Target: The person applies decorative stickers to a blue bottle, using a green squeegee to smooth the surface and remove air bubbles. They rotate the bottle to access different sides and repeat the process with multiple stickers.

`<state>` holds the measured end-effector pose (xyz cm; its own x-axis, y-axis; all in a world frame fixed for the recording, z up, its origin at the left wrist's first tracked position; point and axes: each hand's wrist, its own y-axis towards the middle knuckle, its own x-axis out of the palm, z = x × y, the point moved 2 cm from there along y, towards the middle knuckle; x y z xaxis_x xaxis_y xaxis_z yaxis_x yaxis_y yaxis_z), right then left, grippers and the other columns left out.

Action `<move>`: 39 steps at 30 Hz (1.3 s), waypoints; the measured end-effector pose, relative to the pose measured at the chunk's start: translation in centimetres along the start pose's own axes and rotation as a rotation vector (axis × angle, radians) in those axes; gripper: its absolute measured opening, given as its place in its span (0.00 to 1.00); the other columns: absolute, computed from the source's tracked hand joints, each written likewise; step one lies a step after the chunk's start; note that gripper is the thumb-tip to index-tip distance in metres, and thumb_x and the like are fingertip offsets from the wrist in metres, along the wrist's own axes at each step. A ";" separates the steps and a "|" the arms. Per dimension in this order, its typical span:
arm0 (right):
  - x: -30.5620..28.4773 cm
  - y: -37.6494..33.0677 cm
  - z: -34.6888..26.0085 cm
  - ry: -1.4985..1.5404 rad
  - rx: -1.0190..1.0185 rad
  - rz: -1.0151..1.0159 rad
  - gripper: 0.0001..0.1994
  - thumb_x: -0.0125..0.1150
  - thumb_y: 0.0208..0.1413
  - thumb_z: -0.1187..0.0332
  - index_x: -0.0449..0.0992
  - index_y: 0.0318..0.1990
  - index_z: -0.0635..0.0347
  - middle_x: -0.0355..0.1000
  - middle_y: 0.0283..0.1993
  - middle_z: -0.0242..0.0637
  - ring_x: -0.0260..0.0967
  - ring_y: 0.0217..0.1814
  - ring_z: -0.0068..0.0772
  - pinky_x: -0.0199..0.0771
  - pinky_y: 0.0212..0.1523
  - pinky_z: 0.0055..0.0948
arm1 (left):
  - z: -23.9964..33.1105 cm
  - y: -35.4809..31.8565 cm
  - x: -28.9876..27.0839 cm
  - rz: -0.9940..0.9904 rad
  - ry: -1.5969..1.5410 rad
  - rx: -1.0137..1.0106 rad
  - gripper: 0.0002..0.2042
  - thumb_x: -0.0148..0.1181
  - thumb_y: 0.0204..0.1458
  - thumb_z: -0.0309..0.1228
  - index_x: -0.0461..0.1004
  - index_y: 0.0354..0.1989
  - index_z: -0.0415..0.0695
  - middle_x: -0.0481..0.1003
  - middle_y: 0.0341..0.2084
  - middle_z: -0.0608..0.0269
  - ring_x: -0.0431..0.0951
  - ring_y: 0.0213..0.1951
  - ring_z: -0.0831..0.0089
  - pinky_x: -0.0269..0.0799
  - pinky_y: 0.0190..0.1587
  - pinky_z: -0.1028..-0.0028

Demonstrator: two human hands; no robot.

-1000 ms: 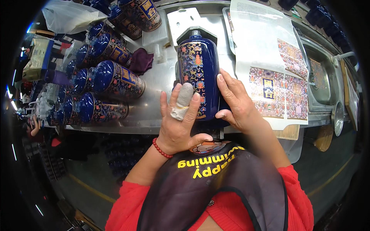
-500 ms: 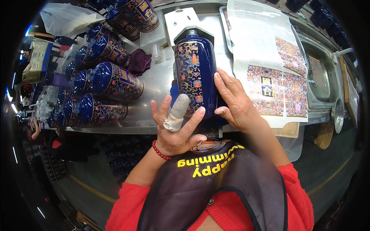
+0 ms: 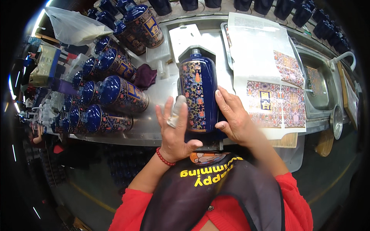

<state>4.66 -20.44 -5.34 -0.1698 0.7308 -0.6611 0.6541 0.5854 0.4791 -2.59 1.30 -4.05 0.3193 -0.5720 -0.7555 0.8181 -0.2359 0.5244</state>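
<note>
A glossy dark blue bottle point(image 3: 209, 88) lies in front of me, its neck pointing away, in a dark angular holder point(image 3: 211, 57). A floral decal strip point(image 3: 197, 96) runs down its upper face. My left hand point(image 3: 173, 133) is along the bottle's lower left side, fingers stretched out and thumb apart. A whitish finger cot point(image 3: 176, 111) covers one of its fingers. On the right side, my right hand point(image 3: 236, 117) rests its straight fingertips against the bottle, palm off it and thumb spread. Neither hand wraps round the bottle.
Several decorated blue bottles point(image 3: 125, 94) stand at left, with a purple cloth point(image 3: 145, 77) beside them. Printed decal sheets point(image 3: 266, 104) lie on white paper at right. Beyond are a metal sink point(image 3: 322, 98) and a strainer point(image 3: 337, 122). More dark bottles point(image 3: 283, 9) line the back.
My left hand has moved from the bottle's lower front to its left side, its fingers drawing closer together. My right hand stays at the right side. The whole view has shifted slightly.
</note>
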 end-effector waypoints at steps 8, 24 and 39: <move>-0.1 0.1 -0.2 -0.006 -0.002 -0.023 0.38 0.60 0.62 0.52 0.57 0.71 0.71 0.54 0.71 0.67 0.59 0.66 0.68 0.61 0.67 0.53 | 1.0 2.7 -0.5 -0.182 -0.037 0.091 0.51 0.40 0.55 0.73 0.61 0.71 0.37 0.63 0.68 0.43 0.51 0.73 0.42 0.21 0.71 0.38; -0.2 0.2 -0.5 0.031 0.036 -0.040 0.44 0.74 0.45 0.66 0.58 0.69 0.72 0.55 0.70 0.66 0.58 0.68 0.68 0.62 0.67 0.54 | 0.6 10.3 -0.2 -0.172 0.150 -0.005 0.53 0.44 0.56 0.70 0.51 0.73 0.28 0.66 0.61 0.31 0.43 0.73 0.34 0.25 0.68 0.31; -0.4 0.4 -1.1 -0.022 0.032 -0.025 0.43 0.73 0.46 0.67 0.59 0.68 0.73 0.57 0.69 0.65 0.59 0.67 0.66 0.62 0.67 0.52 | 0.1 8.9 -0.4 -0.162 0.201 -0.101 0.50 0.41 0.60 0.68 0.54 0.71 0.27 0.64 0.63 0.32 0.42 0.73 0.33 0.27 0.66 0.28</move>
<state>4.21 -20.09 -4.31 -0.1701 0.7078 -0.6857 0.6734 0.5914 0.4435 4.58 -0.66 0.92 0.2609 -0.3640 -0.8941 0.9064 -0.2262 0.3566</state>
